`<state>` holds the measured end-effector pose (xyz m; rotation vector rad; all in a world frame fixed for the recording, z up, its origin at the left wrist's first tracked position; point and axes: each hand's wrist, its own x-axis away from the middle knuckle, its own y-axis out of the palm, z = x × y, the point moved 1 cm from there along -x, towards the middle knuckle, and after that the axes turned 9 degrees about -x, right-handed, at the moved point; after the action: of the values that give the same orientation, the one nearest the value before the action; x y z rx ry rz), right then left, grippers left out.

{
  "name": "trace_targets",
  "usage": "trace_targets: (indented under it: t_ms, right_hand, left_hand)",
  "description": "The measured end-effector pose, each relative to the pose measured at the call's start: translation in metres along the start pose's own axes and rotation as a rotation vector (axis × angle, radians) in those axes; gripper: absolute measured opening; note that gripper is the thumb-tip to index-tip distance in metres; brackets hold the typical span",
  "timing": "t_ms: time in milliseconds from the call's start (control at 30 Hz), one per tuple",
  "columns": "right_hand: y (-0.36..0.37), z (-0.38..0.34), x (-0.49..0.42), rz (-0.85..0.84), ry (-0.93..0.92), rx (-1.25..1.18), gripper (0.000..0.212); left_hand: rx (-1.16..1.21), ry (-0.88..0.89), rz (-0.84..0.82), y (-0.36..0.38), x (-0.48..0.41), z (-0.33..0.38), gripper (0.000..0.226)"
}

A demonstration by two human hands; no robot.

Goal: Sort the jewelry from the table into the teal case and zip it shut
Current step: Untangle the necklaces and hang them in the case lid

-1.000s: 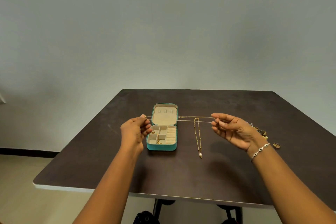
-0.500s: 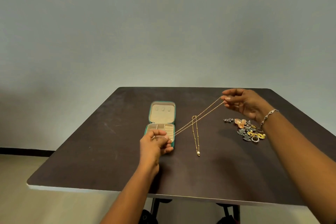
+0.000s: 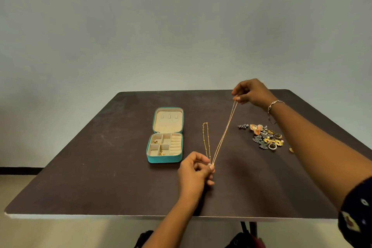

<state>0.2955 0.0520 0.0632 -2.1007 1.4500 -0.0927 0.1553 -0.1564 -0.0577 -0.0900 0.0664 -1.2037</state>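
Observation:
The teal case [image 3: 164,159] lies open on the dark table [image 3: 100,167], its cream lid flat behind a tray of compartments holding a few gold pieces. A thin gold chain [image 3: 225,131] is stretched taut between my hands. My left hand [image 3: 194,173] pinches its near end just right of the case's front corner. Over the table's far right part, my right hand [image 3: 250,92] pinches the other end, raised. A second gold beaded necklace [image 3: 206,140] lies on the table beside the chain, its near end hidden by my left hand.
A heap of mixed jewelry [image 3: 264,137], with rings, grey and gold pieces, lies on the right of the table under my right forearm. A small gold piece [image 3: 291,149] sits just right of the heap. A bracelet [image 3: 274,104] is on my right wrist.
The chain went from horizontal above the case to a steep diagonal. My left hand moved right and nearer, off the case; my right hand moved farther back and up.

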Motion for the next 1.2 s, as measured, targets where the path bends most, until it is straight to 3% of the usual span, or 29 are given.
trace_targets:
  t_ms: [167, 400, 733, 1200]
  right_hand:
    - [0.008, 0.006, -0.009, -0.059, 0.010, 0.109, 0.016]
    - [0.018, 0.011, -0.022, -0.113, 0.135, -0.093, 0.018]
    - [0.045, 0.031, -0.035, -0.046, 0.064, 0.052, 0.014]
    - [0.084, 0.069, -0.048, -0.137, 0.144, 0.253, 0.015]
  left_hand:
    - [-0.116, -0.001, -0.040, 0.024, 0.002, -0.006, 0.023]
    - [-0.213, -0.038, -0.024, 0.039, 0.001, -0.009, 0.022]
    - [-0.325, -0.097, -0.002, 0.042, -0.009, -0.006, 0.022]
    - [-0.378, -0.174, -0.035, 0.047, -0.018, -0.002, 0.014]
